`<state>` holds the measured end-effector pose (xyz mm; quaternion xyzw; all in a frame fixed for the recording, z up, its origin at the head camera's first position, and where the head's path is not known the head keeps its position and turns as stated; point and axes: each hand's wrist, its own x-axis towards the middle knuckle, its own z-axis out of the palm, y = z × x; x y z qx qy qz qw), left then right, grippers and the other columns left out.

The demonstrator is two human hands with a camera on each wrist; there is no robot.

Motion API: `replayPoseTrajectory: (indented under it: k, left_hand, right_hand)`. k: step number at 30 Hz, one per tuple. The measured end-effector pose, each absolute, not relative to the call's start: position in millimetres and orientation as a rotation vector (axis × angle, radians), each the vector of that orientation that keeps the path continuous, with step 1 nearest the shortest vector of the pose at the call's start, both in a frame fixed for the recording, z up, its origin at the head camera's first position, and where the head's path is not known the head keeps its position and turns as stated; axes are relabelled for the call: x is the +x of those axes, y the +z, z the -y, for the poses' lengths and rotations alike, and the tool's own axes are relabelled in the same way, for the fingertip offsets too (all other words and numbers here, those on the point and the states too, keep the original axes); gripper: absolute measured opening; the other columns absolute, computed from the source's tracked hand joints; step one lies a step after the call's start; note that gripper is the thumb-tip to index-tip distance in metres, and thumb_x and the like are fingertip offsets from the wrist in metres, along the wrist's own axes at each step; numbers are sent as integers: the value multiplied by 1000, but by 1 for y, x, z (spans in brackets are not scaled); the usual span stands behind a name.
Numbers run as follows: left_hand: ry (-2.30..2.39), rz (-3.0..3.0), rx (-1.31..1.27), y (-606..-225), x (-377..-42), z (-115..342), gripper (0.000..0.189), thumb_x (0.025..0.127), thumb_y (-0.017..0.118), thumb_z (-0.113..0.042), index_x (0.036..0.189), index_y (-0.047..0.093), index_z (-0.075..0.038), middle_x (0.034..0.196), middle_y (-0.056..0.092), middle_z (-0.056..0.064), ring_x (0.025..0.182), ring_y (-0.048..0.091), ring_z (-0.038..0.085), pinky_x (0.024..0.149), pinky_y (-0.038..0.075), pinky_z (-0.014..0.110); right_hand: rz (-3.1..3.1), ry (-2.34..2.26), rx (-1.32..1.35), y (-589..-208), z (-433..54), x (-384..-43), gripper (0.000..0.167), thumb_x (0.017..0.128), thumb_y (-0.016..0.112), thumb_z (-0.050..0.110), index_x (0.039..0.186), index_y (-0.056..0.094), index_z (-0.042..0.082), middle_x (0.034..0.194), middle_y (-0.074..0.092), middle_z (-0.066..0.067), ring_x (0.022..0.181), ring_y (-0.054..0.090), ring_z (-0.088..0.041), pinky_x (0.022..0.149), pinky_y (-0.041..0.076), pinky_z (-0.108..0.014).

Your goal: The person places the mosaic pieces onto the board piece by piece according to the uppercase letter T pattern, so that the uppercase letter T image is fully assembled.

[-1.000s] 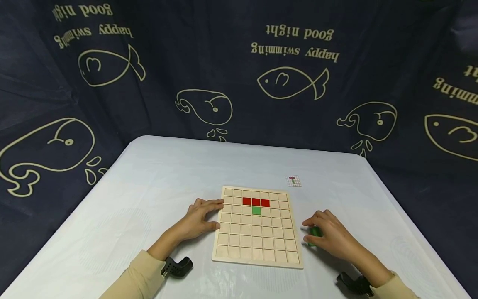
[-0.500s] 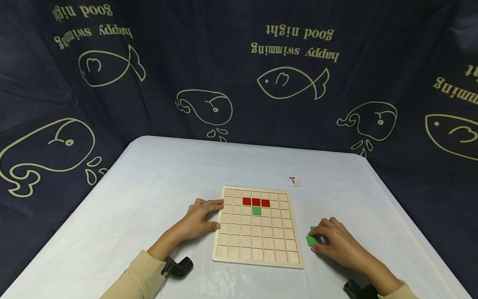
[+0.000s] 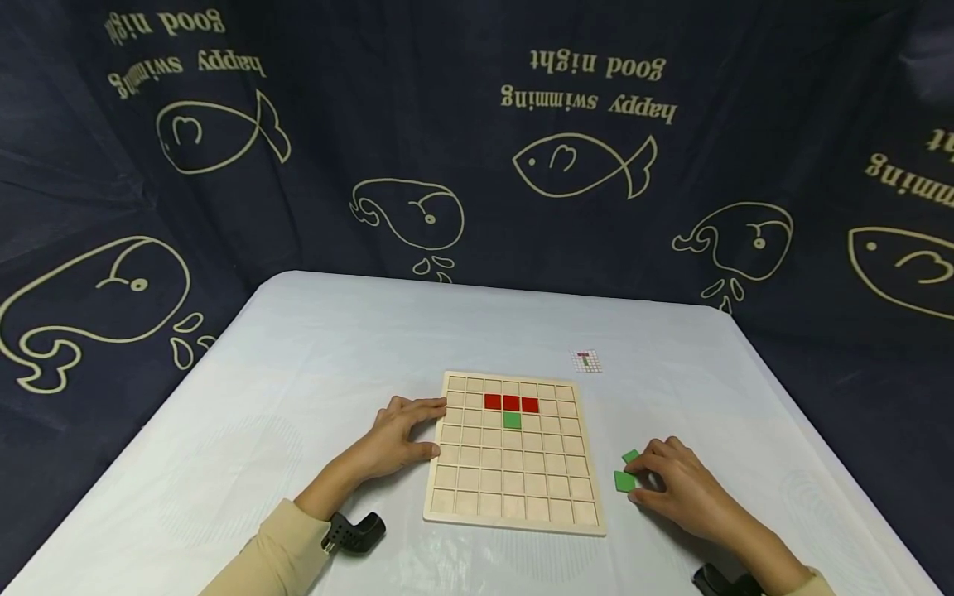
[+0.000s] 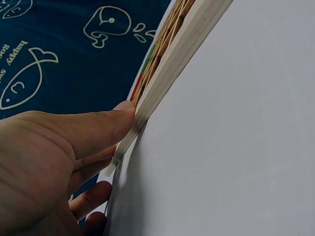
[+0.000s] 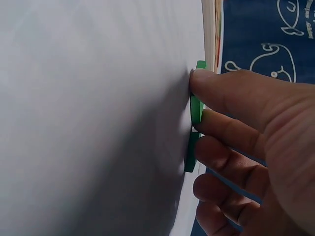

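Note:
My left hand [image 3: 402,430] rests at the left edge of a wooden grid board [image 3: 492,505], fingertips and thumb touching its rim. In the left wrist view, the thumb lies against the board's side [image 4: 162,78]. Three red tiles [image 3: 511,403] form a row near the top of the grid, with one green tile [image 3: 512,420] under the middle one. Right of the board, my right hand [image 3: 681,488] pinches a loose green tile [image 3: 624,481] between thumb and index finger, close to the table. A second loose green tile [image 3: 631,455] lies just beyond, partly hidden by the fingers.
A small card [image 3: 586,361] printed with a red and green T on a grid lies behind the board. White cloth [image 3: 335,331] covers the table. A dark curtain [image 3: 477,232] with fish and whale drawings hangs behind it.
The right hand has drawn back slightly to the right. The green tiles, first bunched under its fingers, now lie spread apart. The left hand and board have stayed still.

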<state>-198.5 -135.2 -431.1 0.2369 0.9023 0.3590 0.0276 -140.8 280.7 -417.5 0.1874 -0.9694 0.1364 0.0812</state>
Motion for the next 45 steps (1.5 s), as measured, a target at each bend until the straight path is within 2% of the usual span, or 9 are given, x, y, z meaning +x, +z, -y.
replayPoseTrajectory:
  k: [17, 38, 45]
  left_hand:
    - [1127, -2790, 769, -434, -200, 136, 59, 79, 74, -24, 133, 54, -12, 146, 46, -2, 110, 39, 16, 84, 24, 33]
    - [1114, -2793, 761, -434, -199, 136, 59, 79, 74, -25, 133, 54, -13, 146, 46, -2, 109, 39, 15, 84, 25, 32]
    - [1119, -2794, 763, -433, -199, 136, 59, 79, 74, -24, 133, 54, -12, 146, 45, -2, 110, 39, 16, 85, 25, 34]
  right_hand:
    - [2793, 459, 633, -410, -265, -150, 22, 67, 83, 20, 86, 72, 20, 82, 55, 14, 76, 40, -4, 66, 36, -22]
    - [2746, 557, 727, -406, -205, -179, 18, 74, 79, 21, 90, 72, 16, 81, 58, 9, 77, 36, -4, 69, 33, -24]
    - [2751, 529, 748, -406, -187, -187, 19, 72, 79, 23, 89, 73, 15, 80, 57, 8, 75, 36, -6, 71, 32, -25]
